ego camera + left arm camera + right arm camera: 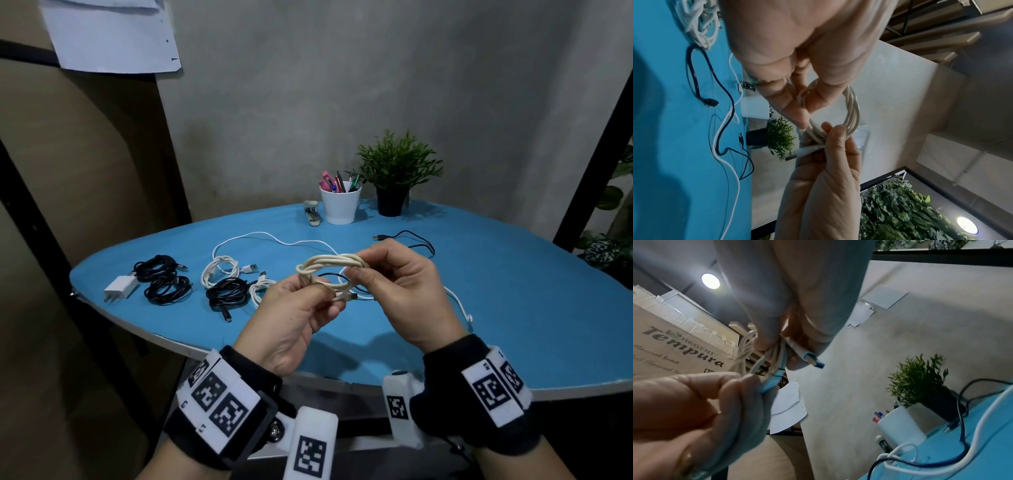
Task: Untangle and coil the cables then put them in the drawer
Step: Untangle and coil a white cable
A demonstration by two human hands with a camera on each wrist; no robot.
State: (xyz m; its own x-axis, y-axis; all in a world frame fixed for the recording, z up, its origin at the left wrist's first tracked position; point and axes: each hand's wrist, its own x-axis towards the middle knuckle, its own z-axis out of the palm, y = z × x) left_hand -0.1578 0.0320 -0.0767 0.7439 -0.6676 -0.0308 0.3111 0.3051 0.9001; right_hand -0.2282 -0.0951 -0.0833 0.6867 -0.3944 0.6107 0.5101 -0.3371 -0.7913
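A: What's nearest?
B: Both hands, raised above the blue bench (pixel 513 308). The left hand (pixel 291 322) and right hand (pixel 400 291) each pinch the cream coiled cable (pixel 329 265), one grip per end of the loop.
A: And beyond them?
B: On the bench, black coils (pixel 164 279) beside a white charger (pixel 120 287), a white coil (pixel 221 270), loose white and black leads. Farthest: a pen cup (pixel 340 205) and potted plant (pixel 397 171).
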